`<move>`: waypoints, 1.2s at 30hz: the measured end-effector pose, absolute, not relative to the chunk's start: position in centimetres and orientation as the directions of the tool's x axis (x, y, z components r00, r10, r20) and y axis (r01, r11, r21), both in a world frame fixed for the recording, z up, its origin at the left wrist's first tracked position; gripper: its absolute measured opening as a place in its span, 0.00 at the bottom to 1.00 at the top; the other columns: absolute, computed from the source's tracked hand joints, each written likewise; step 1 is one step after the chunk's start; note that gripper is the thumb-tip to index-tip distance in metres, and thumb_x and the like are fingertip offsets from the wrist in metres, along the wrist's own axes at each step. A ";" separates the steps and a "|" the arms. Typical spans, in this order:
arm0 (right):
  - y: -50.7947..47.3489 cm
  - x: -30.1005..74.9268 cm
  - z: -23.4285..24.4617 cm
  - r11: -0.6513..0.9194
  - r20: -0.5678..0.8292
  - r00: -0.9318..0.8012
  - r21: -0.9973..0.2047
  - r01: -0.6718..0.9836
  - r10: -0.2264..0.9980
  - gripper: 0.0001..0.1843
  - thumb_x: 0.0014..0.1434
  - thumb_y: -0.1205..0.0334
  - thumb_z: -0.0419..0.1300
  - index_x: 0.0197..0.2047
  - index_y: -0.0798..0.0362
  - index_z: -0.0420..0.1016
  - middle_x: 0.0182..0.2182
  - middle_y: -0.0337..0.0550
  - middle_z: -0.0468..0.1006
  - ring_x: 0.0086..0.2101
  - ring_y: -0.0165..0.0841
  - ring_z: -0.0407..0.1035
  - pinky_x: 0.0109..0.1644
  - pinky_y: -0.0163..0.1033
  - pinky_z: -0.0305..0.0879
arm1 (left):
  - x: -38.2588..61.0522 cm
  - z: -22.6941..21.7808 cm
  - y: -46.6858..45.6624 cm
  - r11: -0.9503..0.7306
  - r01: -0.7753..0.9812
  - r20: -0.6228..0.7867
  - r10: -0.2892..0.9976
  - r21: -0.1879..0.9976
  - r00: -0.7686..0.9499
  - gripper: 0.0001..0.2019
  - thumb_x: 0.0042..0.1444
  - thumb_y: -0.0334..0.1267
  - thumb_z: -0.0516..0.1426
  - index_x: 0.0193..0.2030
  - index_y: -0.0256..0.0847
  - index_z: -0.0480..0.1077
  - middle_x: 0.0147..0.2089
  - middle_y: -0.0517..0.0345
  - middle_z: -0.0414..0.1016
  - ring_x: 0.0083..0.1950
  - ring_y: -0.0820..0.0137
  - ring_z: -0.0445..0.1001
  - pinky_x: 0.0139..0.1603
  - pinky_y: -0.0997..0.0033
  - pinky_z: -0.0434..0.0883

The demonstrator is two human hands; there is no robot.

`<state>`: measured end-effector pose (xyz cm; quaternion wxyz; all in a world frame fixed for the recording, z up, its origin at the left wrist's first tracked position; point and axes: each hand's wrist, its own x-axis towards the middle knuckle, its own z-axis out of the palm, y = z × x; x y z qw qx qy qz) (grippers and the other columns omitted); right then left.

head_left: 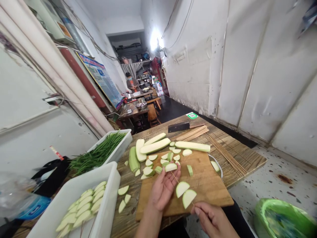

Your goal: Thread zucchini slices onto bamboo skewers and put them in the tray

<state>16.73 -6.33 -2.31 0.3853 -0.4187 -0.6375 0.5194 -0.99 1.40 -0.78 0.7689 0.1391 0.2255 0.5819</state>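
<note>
My right hand (210, 218) pinches the lower end of a wooden skewer (175, 177) over the front of the cutting board (210, 188). Two pale green-edged zucchini pieces, one a half-round slice (182, 189) and one lower down (189, 199), are threaded on it. Palm up, my left hand (163, 190) holds another zucchini slice (170, 167) in its fingertips, at the skewer's upper end. Whether the tip has entered that slice I cannot tell. Loose cut zucchini pieces (189, 170) lie on the board and around it.
Peeled zucchini halves (155, 145), a cleaver (178, 127) and bare skewers (226, 153) lie beyond the board. At left stand a white bin (115, 178) with skewered slices and another with green stalks (104, 148). A green basin (262, 215) is at lower right. Another person (132, 84) is far back.
</note>
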 end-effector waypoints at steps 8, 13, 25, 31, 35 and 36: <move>-6.2 16.6 -2.4 0.123 0.062 -0.325 -0.978 0.171 0.944 0.24 0.62 0.45 0.44 0.29 0.55 0.66 0.18 0.32 0.54 0.18 0.25 0.47 0.19 0.30 0.45 | -0.6 0.1 0.6 0.229 -0.860 -0.191 0.969 0.457 0.156 0.15 0.59 0.30 0.48 0.52 0.30 0.64 0.55 0.37 0.66 0.60 0.58 0.60 0.59 0.56 0.62; -6.1 16.6 -2.1 0.130 0.066 -0.325 -0.976 0.177 0.943 0.22 0.62 0.46 0.44 0.28 0.54 0.65 0.19 0.33 0.54 0.19 0.26 0.48 0.20 0.30 0.47 | -0.4 0.5 0.5 0.192 -0.846 -0.171 0.978 0.498 0.121 0.13 0.59 0.30 0.49 0.48 0.29 0.67 0.54 0.37 0.67 0.59 0.58 0.61 0.59 0.58 0.62; -6.2 16.9 -1.9 0.140 0.064 -0.360 -0.972 0.191 0.931 0.20 0.62 0.49 0.44 0.27 0.53 0.62 0.19 0.33 0.54 0.21 0.27 0.50 0.23 0.31 0.50 | -0.1 0.6 0.4 0.168 -0.856 -0.205 0.976 0.489 0.074 0.13 0.58 0.31 0.50 0.49 0.31 0.66 0.53 0.40 0.68 0.59 0.58 0.62 0.58 0.56 0.64; -6.1 16.8 -1.8 0.148 0.070 -0.338 -0.966 0.213 0.939 0.20 0.62 0.49 0.44 0.26 0.53 0.62 0.20 0.33 0.55 0.21 0.28 0.51 0.24 0.31 0.51 | 0.1 0.6 0.3 0.160 -0.850 -0.185 0.980 0.502 0.076 0.13 0.58 0.30 0.50 0.49 0.31 0.67 0.53 0.41 0.69 0.58 0.58 0.63 0.58 0.55 0.63; -6.0 16.8 -1.8 0.155 0.075 -0.332 -0.962 0.224 0.940 0.19 0.62 0.50 0.44 0.25 0.53 0.61 0.19 0.33 0.55 0.21 0.28 0.51 0.25 0.31 0.52 | 0.2 0.8 0.4 0.177 -0.842 -0.179 0.979 0.510 0.097 0.13 0.58 0.31 0.50 0.48 0.31 0.67 0.52 0.41 0.69 0.58 0.59 0.64 0.59 0.57 0.63; -6.0 16.9 -1.8 0.163 0.079 -0.332 -0.959 0.231 0.940 0.19 0.62 0.50 0.44 0.25 0.53 0.61 0.19 0.33 0.55 0.22 0.28 0.52 0.25 0.31 0.52 | 0.2 0.9 0.4 0.188 -0.839 -0.181 0.977 0.511 0.109 0.13 0.58 0.33 0.50 0.48 0.31 0.68 0.53 0.40 0.69 0.58 0.59 0.64 0.59 0.57 0.63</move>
